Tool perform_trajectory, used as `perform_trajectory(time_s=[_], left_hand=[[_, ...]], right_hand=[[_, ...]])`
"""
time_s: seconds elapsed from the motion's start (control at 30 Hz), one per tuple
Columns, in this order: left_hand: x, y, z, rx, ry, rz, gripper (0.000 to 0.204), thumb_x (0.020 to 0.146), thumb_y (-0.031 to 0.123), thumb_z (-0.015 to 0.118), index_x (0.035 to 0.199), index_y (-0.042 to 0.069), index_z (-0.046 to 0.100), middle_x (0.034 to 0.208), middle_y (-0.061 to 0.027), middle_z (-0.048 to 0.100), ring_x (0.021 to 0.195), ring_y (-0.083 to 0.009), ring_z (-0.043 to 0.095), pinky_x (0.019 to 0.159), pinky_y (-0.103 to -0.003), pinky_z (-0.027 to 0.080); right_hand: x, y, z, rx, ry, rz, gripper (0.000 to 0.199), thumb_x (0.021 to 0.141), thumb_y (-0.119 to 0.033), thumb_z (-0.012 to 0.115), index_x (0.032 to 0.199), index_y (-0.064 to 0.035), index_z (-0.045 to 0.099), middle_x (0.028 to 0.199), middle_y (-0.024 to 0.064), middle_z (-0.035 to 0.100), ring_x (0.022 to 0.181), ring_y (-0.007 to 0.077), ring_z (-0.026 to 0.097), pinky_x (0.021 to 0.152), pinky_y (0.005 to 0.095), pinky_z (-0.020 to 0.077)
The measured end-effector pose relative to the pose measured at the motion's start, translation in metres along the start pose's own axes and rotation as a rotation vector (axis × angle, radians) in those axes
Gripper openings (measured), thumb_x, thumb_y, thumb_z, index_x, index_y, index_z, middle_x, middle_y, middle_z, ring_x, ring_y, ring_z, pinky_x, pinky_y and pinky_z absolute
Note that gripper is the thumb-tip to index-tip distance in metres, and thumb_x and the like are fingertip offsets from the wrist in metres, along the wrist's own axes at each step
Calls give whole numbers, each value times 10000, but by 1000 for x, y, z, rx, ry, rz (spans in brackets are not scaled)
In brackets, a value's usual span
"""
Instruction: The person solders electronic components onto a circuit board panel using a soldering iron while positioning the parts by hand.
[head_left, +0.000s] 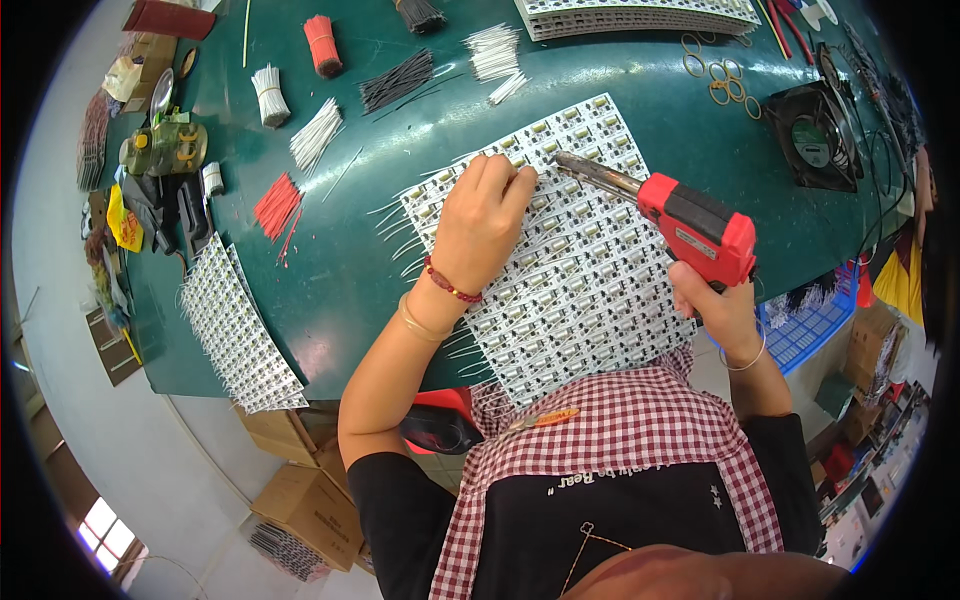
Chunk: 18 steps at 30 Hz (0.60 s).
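A large white panel of small circuit boards (600, 270) lies slanted on the green table, its lower corner over my lap. Thin white wires hang out along its left edge and lie across several rows. My right hand (722, 312) is wrapped round the grip of a red and black soldering gun (700, 228), whose metal tip points left onto the panel's upper part. My left hand (480, 222) rests on the panel's upper left, with fingers bent together in a pinch close to the tip. Whatever is between those fingertips is hidden.
On the green table (330, 340) lie bundles of red wires (277, 207), white wires (316, 135) and black wires (397, 80). Another wired panel (240, 325) lies left. Stacked panels (640, 18) stand at the back, near rubber bands (728, 85) and a black fan (812, 135).
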<state>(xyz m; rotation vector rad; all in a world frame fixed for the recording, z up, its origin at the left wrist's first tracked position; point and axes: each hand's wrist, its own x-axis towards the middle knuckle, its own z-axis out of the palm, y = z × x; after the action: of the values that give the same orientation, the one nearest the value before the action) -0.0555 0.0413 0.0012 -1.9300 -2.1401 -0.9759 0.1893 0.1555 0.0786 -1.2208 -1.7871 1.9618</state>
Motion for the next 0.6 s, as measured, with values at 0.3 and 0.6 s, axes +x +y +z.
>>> perform_trajectory(time_s=[0.3, 0.6], left_hand=[[-1, 1, -3, -38, -7, -1, 262, 678, -89, 622, 921, 7, 642, 789, -87, 499, 737, -236, 534, 640, -328, 472], [-2, 2, -1, -13, 6, -5, 294, 661, -90, 620, 937, 10, 640, 790, -86, 490, 736, -237, 530, 641, -330, 472]], right_hand=[[-2, 3, 1, -18, -3, -21, 160, 838, -98, 729, 928, -12, 629, 640, -24, 573, 491, 39, 511, 450, 204, 411], [-1, 5, 2, -112, -26, -66, 144, 835, -97, 734, 904, -18, 634, 637, -26, 572, 491, 36, 507, 448, 210, 408]])
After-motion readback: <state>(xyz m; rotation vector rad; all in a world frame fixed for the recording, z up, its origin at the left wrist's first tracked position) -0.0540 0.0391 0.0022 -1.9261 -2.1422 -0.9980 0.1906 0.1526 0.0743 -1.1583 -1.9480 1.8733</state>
